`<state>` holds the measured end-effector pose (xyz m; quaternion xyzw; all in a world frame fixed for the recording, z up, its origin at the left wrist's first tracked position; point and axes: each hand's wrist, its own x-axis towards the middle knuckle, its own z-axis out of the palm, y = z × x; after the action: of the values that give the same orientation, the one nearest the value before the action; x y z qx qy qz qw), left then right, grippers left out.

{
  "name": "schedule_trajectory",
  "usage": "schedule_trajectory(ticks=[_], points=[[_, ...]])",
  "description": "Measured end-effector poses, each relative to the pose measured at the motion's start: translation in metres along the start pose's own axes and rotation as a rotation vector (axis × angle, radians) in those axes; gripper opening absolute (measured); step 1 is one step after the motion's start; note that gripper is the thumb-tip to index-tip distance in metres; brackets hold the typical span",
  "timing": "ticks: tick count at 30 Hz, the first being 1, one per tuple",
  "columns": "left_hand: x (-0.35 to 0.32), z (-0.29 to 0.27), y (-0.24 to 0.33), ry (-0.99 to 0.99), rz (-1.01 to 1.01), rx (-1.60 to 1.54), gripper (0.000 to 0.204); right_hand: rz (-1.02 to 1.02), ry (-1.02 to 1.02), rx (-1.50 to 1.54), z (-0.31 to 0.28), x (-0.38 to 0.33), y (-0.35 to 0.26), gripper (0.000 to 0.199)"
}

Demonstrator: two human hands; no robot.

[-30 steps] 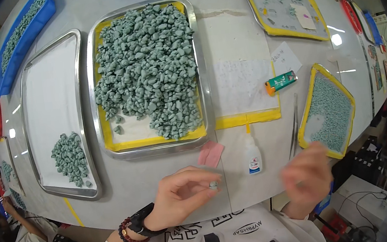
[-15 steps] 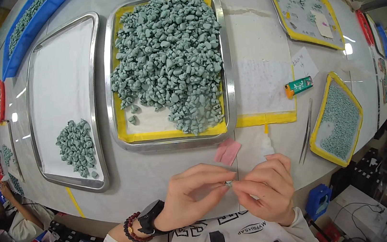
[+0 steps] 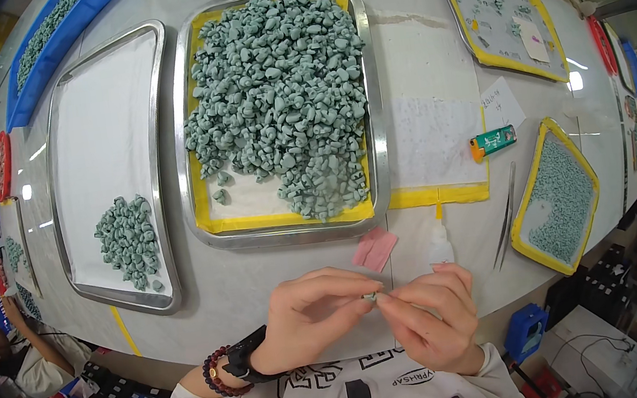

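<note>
Close to the table's front edge, my left hand [image 3: 313, 319] pinches a small grey-green piece [image 3: 370, 297] between thumb and fingertips. My right hand [image 3: 432, 316] meets it from the right, thumb and forefinger pressed together at the piece's end. Whatever those right fingertips hold is too small and covered to make out. Beyond my hands, a metal tray [image 3: 291, 236] with yellow tape edging carries a large heap of grey-green pebble-like pieces [image 3: 281, 84]. To its left, a white-lined metal tray [image 3: 100, 106] has a smaller pile of similar pieces [image 3: 129, 242] at its near end.
A pink cloth scrap [image 3: 375, 250] and a white glue bottle [image 3: 439, 244] lie just past my hands. Rightward are tweezers [image 3: 503, 216], a green lighter [image 3: 493, 142], a yellow-edged tray of tiny pieces [image 3: 556, 193] and another tray [image 3: 503, 17]. A co-worker [image 3: 35, 353] sits far left.
Both hands have shifted slightly left and tilted a little, so the small piece shows more between the fingertips. The trays and tools stay where they were.
</note>
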<state>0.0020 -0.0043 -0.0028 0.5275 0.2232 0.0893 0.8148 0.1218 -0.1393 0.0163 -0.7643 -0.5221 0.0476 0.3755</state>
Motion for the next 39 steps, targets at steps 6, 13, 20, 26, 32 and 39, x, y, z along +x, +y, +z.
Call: schedule_trajectory(ticks=[6,13,20,26,32,39], points=[[-0.001,0.0,0.0,-0.046,-0.043,-0.218,0.024,0.159,0.035,0.352,0.002,0.0,0.01,0.024],[0.0,-0.004,0.002,-0.076,0.081,0.03,0.022,0.14,-0.047,0.388,-0.003,0.005,0.013,0.021],[0.0,-0.002,0.002,-0.062,0.11,0.08,0.024,0.098,-0.004,0.369,-0.001,0.004,0.011,0.022],[-0.001,-0.002,-0.002,-0.036,0.179,0.159,0.027,0.054,-0.005,0.233,0.001,0.005,0.006,0.023],[-0.004,-0.001,-0.001,-0.019,0.236,0.277,0.028,0.057,0.013,0.137,0.006,0.0,0.003,0.024],[-0.001,-0.002,0.001,-0.045,0.154,0.203,0.025,0.065,0.076,0.126,0.009,0.006,0.001,0.023]])
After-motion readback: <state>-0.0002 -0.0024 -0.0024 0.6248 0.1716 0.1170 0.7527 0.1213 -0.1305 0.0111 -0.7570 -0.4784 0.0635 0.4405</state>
